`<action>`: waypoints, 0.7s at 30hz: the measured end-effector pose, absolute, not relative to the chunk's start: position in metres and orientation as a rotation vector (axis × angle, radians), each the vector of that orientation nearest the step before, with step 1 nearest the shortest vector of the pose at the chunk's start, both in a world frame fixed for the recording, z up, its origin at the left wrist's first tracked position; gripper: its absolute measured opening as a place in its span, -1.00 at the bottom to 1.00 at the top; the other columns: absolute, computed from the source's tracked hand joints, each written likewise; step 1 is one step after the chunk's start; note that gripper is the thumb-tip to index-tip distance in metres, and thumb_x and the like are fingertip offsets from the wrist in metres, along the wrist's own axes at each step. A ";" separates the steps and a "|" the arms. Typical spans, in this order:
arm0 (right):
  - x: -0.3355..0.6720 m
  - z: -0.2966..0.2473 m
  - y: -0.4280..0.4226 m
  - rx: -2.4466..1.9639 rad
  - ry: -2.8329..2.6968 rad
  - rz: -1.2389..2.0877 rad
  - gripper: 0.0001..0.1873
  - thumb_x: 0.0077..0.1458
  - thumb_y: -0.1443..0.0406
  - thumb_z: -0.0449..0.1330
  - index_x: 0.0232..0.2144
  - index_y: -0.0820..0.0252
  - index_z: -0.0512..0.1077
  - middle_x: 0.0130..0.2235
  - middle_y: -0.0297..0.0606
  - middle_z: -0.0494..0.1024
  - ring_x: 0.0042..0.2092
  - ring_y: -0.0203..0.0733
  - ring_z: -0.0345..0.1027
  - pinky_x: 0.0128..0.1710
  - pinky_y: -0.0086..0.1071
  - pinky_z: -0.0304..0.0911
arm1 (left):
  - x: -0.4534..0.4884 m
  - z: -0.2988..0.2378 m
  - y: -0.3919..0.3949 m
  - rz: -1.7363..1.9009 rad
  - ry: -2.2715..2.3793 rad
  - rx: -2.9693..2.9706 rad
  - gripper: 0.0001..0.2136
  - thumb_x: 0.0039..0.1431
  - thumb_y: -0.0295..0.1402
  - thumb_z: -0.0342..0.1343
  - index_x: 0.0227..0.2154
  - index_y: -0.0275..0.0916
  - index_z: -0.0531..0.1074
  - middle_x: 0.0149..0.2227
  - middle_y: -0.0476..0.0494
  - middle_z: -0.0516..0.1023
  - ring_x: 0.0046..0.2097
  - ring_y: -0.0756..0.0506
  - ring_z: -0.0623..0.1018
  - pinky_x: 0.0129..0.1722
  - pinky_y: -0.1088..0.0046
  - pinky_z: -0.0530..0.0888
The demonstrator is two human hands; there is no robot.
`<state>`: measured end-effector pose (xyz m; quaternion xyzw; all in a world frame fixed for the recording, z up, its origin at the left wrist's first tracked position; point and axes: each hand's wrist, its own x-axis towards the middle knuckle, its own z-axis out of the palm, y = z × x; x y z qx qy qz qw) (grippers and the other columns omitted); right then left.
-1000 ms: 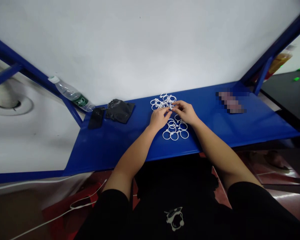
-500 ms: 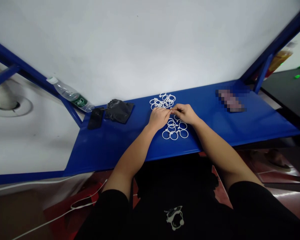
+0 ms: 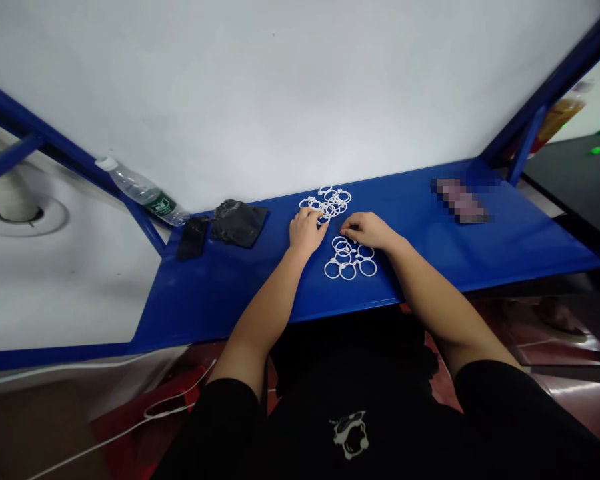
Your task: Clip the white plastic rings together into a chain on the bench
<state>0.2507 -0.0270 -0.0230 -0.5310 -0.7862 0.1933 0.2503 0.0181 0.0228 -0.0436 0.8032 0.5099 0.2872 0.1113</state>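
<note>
Two groups of white plastic rings lie on the blue shelf (image 3: 230, 280). The far pile of rings (image 3: 330, 200) is loose and tangled. The near group of rings (image 3: 350, 257) lies flat closer to me. My left hand (image 3: 305, 233) reaches to the near edge of the far pile, its fingers spread and touching the rings there. My right hand (image 3: 370, 230) rests on the shelf at the far edge of the near group, fingers curled down with the tips at a ring. Whether it grips a ring is hidden.
A black pouch (image 3: 237, 221) and a black phone (image 3: 193, 237) lie left of the rings. A water bottle (image 3: 143, 192) leans on the blue frame at far left. A blurred object (image 3: 461, 200) lies at the right. White wall behind.
My hands were joined over a ring between the two groups. They have parted: the left went up-left to the far pile, the right lowered onto the near group.
</note>
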 end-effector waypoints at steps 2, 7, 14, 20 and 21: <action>0.248 -0.023 -0.028 -1.385 -2.145 0.570 -0.80 0.29 0.18 0.30 -0.33 0.07 0.69 -0.26 -0.23 0.73 -0.21 -0.10 0.58 -0.13 -0.20 0.39 | 0.018 -0.047 0.025 0.809 1.512 2.372 -0.82 0.33 -0.33 0.43 -0.05 -0.12 0.66 0.11 -0.30 0.63 0.16 -0.38 0.63 0.18 -0.02 0.57; 0.244 -0.020 -0.030 -1.361 -2.047 0.569 -0.79 0.29 0.15 0.30 -0.27 0.08 0.70 -0.25 -0.24 0.73 -0.22 -0.11 0.57 -0.17 -0.23 0.37 | 0.017 -0.051 0.028 0.831 1.492 2.381 -0.89 0.35 -0.26 0.42 -0.14 -0.09 0.66 0.07 -0.25 0.66 0.10 -0.34 0.65 0.12 0.02 0.59; 0.245 -0.019 -0.031 -1.438 -1.993 0.542 -0.78 0.28 0.16 0.26 -0.24 0.08 0.69 -0.25 -0.23 0.73 -0.27 -0.12 0.52 -0.22 -0.22 0.33 | 0.017 -0.052 0.030 0.848 1.527 2.370 -0.77 0.31 -0.11 0.46 -0.27 -0.13 0.64 0.00 -0.25 0.69 0.04 -0.32 0.65 0.10 0.02 0.58; 0.245 -0.021 -0.030 -1.437 -2.025 0.528 -0.78 0.30 0.17 0.25 -0.22 0.10 0.69 -0.26 -0.23 0.71 -0.28 -0.14 0.52 -0.21 -0.23 0.32 | 0.017 -0.050 0.032 0.847 1.526 2.329 -0.85 0.40 -0.24 0.37 -0.30 -0.13 0.63 0.01 -0.24 0.69 0.06 -0.30 0.68 0.07 0.10 0.61; 0.245 -0.021 -0.030 -1.438 -2.025 0.525 -0.78 0.29 0.18 0.25 -0.23 0.10 0.69 -0.27 -0.23 0.71 -0.28 -0.14 0.51 -0.21 -0.23 0.32 | 0.017 -0.049 0.031 0.853 1.526 2.315 -0.88 0.41 -0.27 0.36 -0.28 -0.12 0.64 0.05 -0.24 0.69 0.09 -0.31 0.68 0.08 0.10 0.61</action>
